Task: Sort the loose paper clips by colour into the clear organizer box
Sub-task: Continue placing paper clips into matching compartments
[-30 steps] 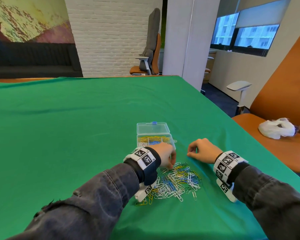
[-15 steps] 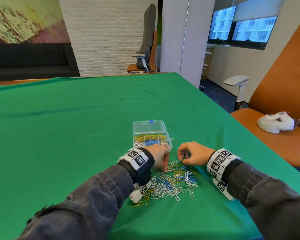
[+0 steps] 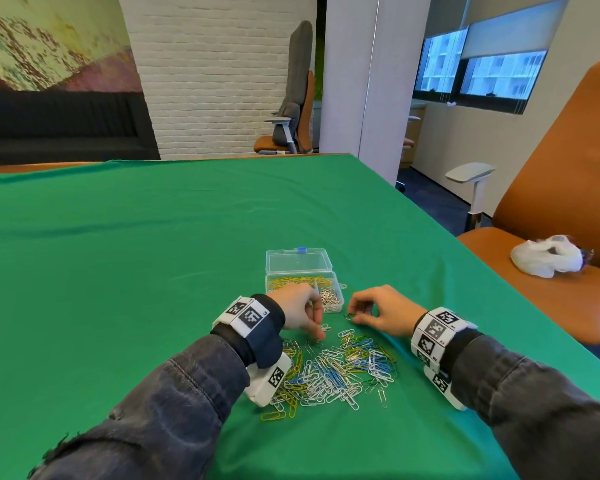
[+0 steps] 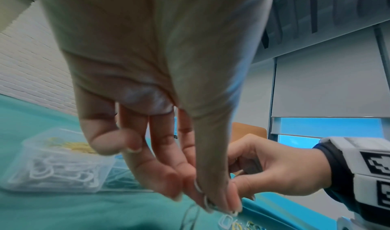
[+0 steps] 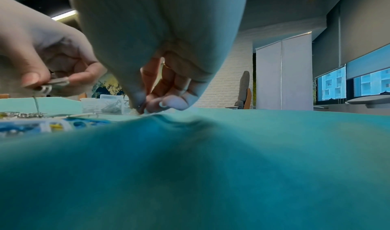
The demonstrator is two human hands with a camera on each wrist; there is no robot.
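While hovering over the clip pile (image 3: 336,372) beside the organizer box (image 3: 302,282): left hand (image 3: 300,311) pinching white clips (image 4: 207,203); right hand (image 3: 383,315) pinching green clip (image 3: 350,317).

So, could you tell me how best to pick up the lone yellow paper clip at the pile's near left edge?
I'd pinch the yellow paper clip across its long sides, coming straight down: it lies flat on the green cloth, long axis left to right, at the edge of the pile.
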